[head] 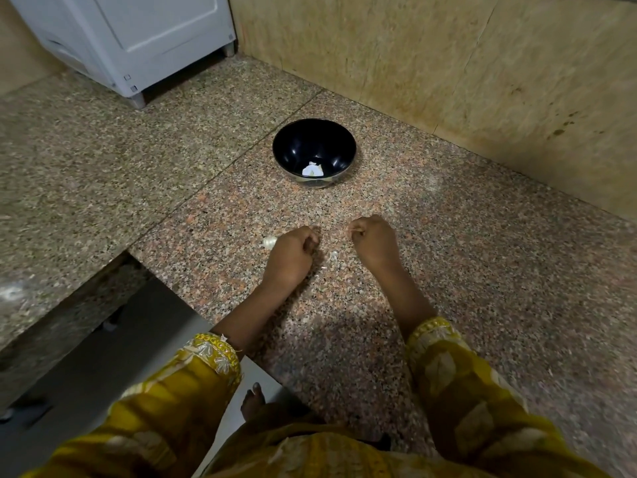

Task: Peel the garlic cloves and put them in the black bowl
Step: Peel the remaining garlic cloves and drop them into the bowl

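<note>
I am holding my left grip curled, knuckles up, low over the counter. Its fingers are hiding whatever may be sitting inside the curl, so I cannot tell whether it is holding a clove. My right grip is pinching a thin pale sliver between thumb and forefinger, and I am judging this to be garlic skin. One garlic clove is lying just beside the left grip, on its outer side, close against the knuckles. Small white scraps of peel are lying between the two grips, nearer the right one. The black bowl is standing well ahead of both grips, about midway between them, and is carrying a few white pieces at its bottom. Whether those are peeled cloves or skin I cannot settle. The clove is showing pearly white, rounded and faintly glossy, which is suggesting its papery coat is on. I am expecting it to be light and firm, with a dry, brittle skin that is likely to tear in flakes. The bared flesh is likely to be turning slick and sticky. I am judging the best hold to be a pinch across its broad middle with one grip, while the other is picking at the skin from the pointed end.
</note>
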